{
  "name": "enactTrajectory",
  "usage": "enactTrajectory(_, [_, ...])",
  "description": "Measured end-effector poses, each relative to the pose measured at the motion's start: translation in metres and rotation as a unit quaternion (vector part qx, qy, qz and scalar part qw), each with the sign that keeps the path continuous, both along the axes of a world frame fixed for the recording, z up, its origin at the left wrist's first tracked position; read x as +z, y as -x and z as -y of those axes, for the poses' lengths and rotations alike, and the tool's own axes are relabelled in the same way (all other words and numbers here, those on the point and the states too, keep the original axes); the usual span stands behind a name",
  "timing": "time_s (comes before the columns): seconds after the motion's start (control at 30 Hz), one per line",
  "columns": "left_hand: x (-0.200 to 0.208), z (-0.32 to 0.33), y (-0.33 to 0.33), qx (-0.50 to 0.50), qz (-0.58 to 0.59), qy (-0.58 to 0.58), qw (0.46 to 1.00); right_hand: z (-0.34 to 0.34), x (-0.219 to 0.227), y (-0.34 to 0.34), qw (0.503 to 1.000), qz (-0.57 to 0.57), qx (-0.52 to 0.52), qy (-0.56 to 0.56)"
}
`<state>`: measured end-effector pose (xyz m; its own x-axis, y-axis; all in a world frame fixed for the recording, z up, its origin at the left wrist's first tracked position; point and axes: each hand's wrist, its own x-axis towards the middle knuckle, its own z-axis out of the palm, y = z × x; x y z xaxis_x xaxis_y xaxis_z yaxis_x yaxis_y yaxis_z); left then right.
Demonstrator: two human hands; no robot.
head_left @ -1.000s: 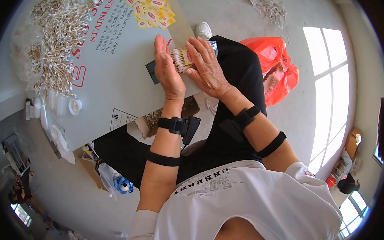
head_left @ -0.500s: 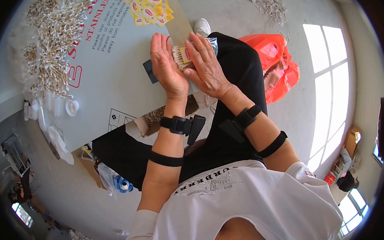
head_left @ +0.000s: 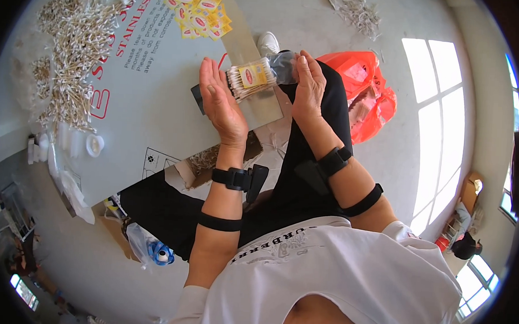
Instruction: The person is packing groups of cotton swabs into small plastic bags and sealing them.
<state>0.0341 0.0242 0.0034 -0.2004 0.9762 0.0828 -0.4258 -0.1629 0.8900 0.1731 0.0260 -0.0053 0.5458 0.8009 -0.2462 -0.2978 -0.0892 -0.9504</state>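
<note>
A clear plastic bag of cotton swabs (head_left: 253, 76) with a yellow card inside lies between my hands, near the sheet-covered table's right edge. My left hand (head_left: 223, 109) is open on its left side, fingers straight and palm turned inward, close against the swab tips. At the other end, the fingers of my right hand (head_left: 309, 90) are closed at the bag's loose, see-through end. The underside of the bag is hidden. Beyond it on the table lie several yellow cards (head_left: 199, 16). A dark flat block (head_left: 198, 98) sits partly behind my left hand.
A large heap of loose cotton swabs (head_left: 76, 55) covers the table's left side, with white round lids (head_left: 94, 146) below it. An open cardboard box (head_left: 198, 170) is by my lap. A red plastic bag (head_left: 373, 103) stands right of my knee. White scraps (head_left: 355, 14) lie on the floor.
My right hand has moved right off the top of the bag to its loose end, uncovering the yellow card and swabs. My left hand has shifted slightly down and left.
</note>
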Motion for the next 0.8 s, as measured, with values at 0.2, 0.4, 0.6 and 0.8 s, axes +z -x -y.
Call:
enactTrajectory(0.2, [-0.001,0.001,-0.004,-0.001,-0.023,0.001,1.000,-0.010,-0.012,-0.007,0.946,-0.276,0.167,0.046])
enactTrajectory(0.4, [-0.001,0.002,-0.011,0.027,-0.011,0.005,1.000,-0.021,-0.018,0.005,0.960,-0.242,0.109,0.084])
enactTrajectory(0.6, [-0.002,0.004,-0.017,0.068,-0.009,0.012,0.998,-0.022,-0.017,0.011,0.970,-0.198,0.104,0.091])
enactTrajectory(0.8, [-0.001,0.003,-0.022,0.071,-0.018,0.016,0.997,-0.020,-0.024,0.008,0.979,-0.146,0.116,0.080])
